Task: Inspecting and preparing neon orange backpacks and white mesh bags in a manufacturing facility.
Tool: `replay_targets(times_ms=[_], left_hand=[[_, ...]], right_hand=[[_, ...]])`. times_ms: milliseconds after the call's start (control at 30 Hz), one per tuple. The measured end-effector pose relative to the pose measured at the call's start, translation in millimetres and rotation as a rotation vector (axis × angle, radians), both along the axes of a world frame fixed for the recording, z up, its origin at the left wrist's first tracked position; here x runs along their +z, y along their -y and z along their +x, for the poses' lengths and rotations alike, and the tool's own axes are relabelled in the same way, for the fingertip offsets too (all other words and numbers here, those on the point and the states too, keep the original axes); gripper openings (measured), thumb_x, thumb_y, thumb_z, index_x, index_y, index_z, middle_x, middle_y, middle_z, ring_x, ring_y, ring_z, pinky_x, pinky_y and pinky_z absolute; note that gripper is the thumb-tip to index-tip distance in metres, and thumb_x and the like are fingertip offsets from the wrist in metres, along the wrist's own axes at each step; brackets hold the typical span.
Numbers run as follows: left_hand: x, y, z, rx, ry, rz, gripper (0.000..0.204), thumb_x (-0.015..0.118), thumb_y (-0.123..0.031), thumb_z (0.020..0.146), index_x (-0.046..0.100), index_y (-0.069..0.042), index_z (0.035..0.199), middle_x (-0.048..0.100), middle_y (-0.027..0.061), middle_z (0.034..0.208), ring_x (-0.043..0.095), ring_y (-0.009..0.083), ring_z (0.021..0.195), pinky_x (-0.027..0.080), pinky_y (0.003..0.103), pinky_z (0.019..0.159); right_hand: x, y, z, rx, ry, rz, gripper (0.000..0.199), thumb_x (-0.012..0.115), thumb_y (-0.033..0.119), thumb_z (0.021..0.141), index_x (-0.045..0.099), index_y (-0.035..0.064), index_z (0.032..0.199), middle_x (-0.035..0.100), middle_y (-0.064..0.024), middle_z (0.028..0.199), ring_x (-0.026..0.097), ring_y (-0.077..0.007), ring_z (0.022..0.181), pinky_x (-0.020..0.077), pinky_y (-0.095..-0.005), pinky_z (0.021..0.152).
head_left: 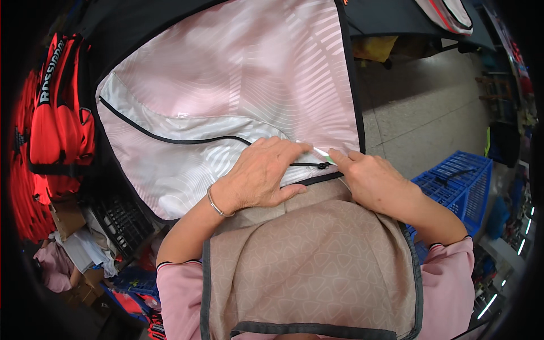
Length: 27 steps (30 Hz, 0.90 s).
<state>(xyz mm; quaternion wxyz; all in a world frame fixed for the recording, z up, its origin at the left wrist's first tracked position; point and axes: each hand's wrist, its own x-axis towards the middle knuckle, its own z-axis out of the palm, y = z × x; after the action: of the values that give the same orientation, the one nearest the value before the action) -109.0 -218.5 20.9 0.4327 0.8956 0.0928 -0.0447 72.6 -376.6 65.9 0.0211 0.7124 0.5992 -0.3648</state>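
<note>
A pale pink and white patterned fabric panel (187, 62) with black edging lies spread before me. A black zipper (187, 140) curves across its lower part to a dark pull (323, 165) near the right edge. My left hand (258, 173), a bracelet (214, 201) at its wrist, rests on the panel beside the zipper, fingers stretched and thumb apart. At the zipper's right end, my right hand (374, 181) is closed with its fingertips by a slim white and green thing (323, 154). That thing is partly hidden, and its kind cannot be made out.
Red bags (62, 119) are stacked at the left, above a black crate (122, 218). Blue plastic crates (459, 181) stand at the right on the grey floor (425, 107). A brown patterned apron (311, 266) with dark edging covers my front. Another fabric piece (447, 14) lies at the far right.
</note>
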Motion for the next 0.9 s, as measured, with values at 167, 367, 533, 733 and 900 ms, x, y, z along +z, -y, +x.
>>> replay_targets(times_ms=[167, 367, 533, 733, 900], left_hand=[[-5.0, 5.0, -8.8, -0.066, 0.13, 0.098, 0.042, 0.078, -0.025, 0.071, 0.06, -0.008, 0.104, 0.058, 0.0097, 0.1, 0.055, 0.0297, 0.093, 0.045, 0.04, 0.083], [-5.3, 14.9, -15.5, -0.067, 0.121, 0.027, 0.044, 0.076, -0.009, 0.071, 0.056, -0.005, 0.11, 0.06, 0.0132, 0.108, 0.058, 0.0321, 0.101, 0.045, 0.041, 0.086], [-5.1, 29.4, -18.3, -0.003, 0.211, 0.038, 0.05, 0.072, -0.001, 0.071, 0.055, -0.003, 0.118, 0.06, 0.0141, 0.108, 0.058, 0.0321, 0.101, 0.047, 0.041, 0.085], [-22.9, 42.6, -21.9, 0.016, 0.354, 0.185, 0.048, 0.066, 0.008, 0.068, 0.058, -0.003, 0.114, 0.059, 0.0126, 0.106, 0.058, 0.0316, 0.097, 0.049, 0.04, 0.083], [-31.6, 40.9, -14.9, 0.041, 0.418, 0.217, 0.045, 0.066, 0.009, 0.064, 0.059, -0.004, 0.107, 0.058, 0.0106, 0.104, 0.058, 0.0297, 0.093, 0.05, 0.039, 0.082]], right_hand=[[-1.5, -7.3, -0.4, -0.033, 0.016, 0.059, 0.049, 0.053, -0.001, 0.081, 0.047, -0.0045, 0.13, 0.063, -0.0257, 0.097, 0.066, -0.0431, 0.08, 0.0549, -0.0477, 0.071], [-13.2, -4.1, -13.1, -0.059, 0.074, 0.24, 0.049, 0.053, -0.001, 0.082, 0.044, -0.0077, 0.129, 0.063, -0.0252, 0.09, 0.068, -0.0421, 0.078, 0.056, -0.0469, 0.067], [-6.2, 15.1, -20.7, -0.016, 0.072, 0.115, 0.05, 0.053, 0.0, 0.082, 0.042, -0.0117, 0.13, 0.064, -0.0256, 0.088, 0.068, -0.04, 0.072, 0.0566, -0.0444, 0.063], [9.0, 10.1, -16.8, -0.008, 0.011, 0.029, 0.056, 0.056, 0.002, 0.081, 0.042, -0.0057, 0.135, 0.061, -0.0248, 0.092, 0.066, -0.0426, 0.074, 0.0546, -0.0472, 0.065], [-8.6, 9.6, -26.7, -0.028, 0.119, 0.215, 0.05, 0.055, 0.002, 0.081, 0.044, -0.0148, 0.127, 0.064, -0.0257, 0.09, 0.068, -0.04, 0.067, 0.0561, -0.0422, 0.059]])
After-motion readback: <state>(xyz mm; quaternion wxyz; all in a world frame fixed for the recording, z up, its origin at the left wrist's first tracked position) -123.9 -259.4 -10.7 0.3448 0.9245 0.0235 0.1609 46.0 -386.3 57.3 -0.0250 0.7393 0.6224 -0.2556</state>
